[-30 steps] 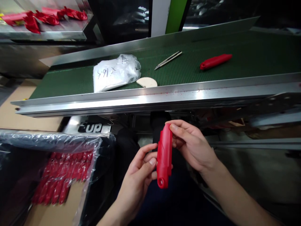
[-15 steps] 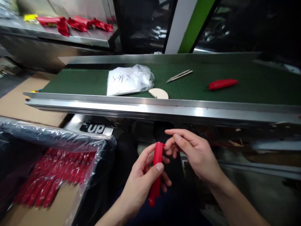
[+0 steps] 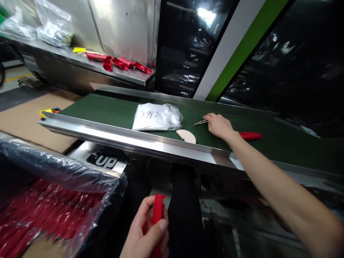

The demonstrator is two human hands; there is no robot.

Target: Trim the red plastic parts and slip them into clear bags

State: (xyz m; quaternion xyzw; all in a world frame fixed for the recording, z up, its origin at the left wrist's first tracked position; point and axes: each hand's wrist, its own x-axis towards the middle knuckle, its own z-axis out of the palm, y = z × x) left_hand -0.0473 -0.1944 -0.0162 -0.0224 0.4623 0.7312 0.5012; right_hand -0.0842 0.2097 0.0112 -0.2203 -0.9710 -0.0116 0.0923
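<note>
Low in front of my body, my left hand [image 3: 149,229] is closed around a long red plastic part [image 3: 158,209], thumb along its side and top end sticking up. My right hand [image 3: 219,124] reaches over the green conveyor belt [image 3: 104,107]. Its fingers are closed on the rear of a slim, pointed craft knife [image 3: 201,122], whose tip points left; the rest is hidden under the fingers. Another red plastic part [image 3: 249,135] lies on the belt just right of my right wrist, partly covered by the forearm.
A white plastic bag [image 3: 154,117] with handwriting and a cream, half-round piece [image 3: 187,136] lie on the belt behind its metal rail [image 3: 129,138]. A plastic-lined box [image 3: 107,182] of red parts [image 3: 59,208] stands at left. Red scraps [image 3: 123,63] lie on a steel shelf [image 3: 129,77].
My right hand has left the red part and moved up onto the belt, taking hold of the craft knife. My left hand has dropped lower, still holding the part. The view has shifted.
</note>
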